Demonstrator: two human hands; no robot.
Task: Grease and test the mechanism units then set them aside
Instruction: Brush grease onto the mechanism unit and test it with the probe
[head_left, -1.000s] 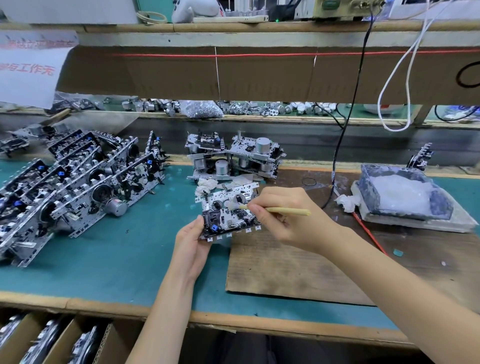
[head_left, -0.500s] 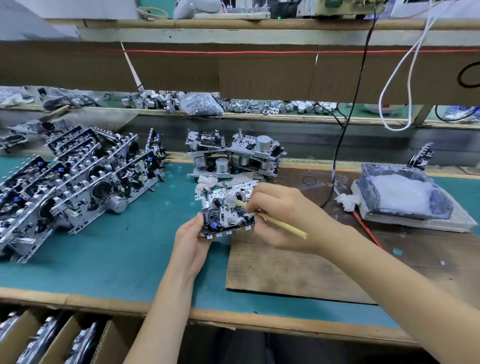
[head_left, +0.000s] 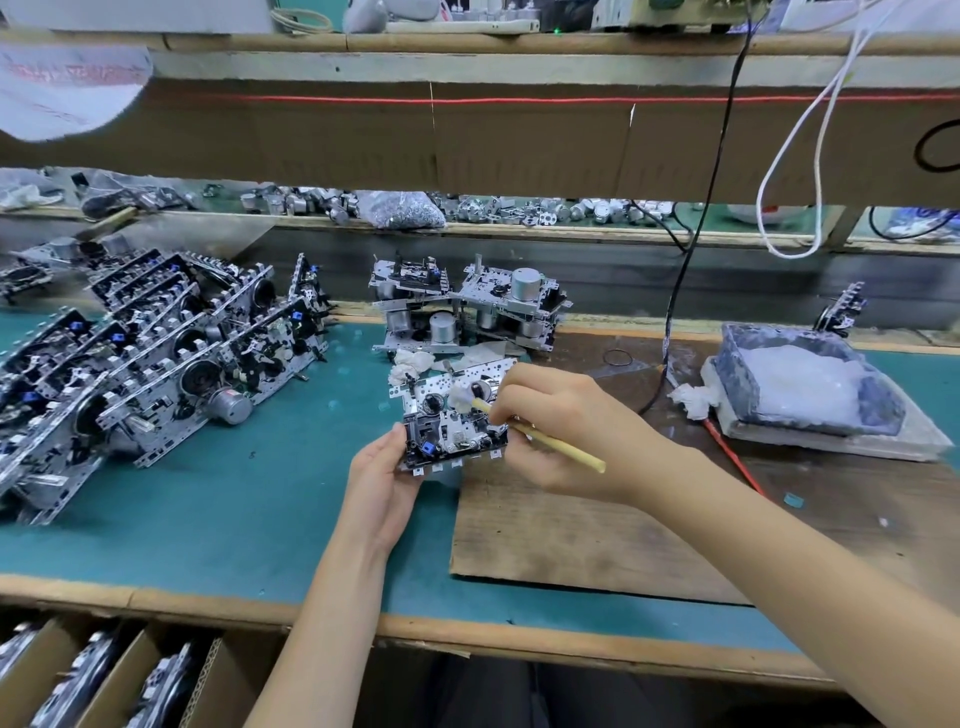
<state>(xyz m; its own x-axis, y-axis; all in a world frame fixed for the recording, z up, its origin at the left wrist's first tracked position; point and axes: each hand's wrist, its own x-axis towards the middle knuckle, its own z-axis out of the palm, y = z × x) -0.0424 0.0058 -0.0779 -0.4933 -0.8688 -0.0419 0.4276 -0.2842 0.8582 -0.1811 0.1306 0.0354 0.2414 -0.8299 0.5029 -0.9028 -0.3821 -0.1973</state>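
A metal mechanism unit (head_left: 448, 421) with a small blue part is held tilted above the green bench mat. My left hand (head_left: 382, 473) grips it from the lower left edge. My right hand (head_left: 558, 423) pinches a yellow-handled brush (head_left: 550, 444), whose grease-laden white tip (head_left: 461, 397) touches the top face of the unit. A tray of white grease (head_left: 800, 387) sits at the right. A row of mechanism units (head_left: 150, 358) leans stacked at the left.
Two or three more units with silver motors (head_left: 467, 312) stand behind the held one. A worn brown board (head_left: 597, 530) lies under my right forearm. A black cable (head_left: 691, 249) and white cable (head_left: 795, 156) hang down at right. Cardboard boxes of units (head_left: 104, 680) sit below the bench edge.
The brush handle swung from level to pointing down-right while its tip stayed on the unit. My left hand keeps the same hold on the unit.
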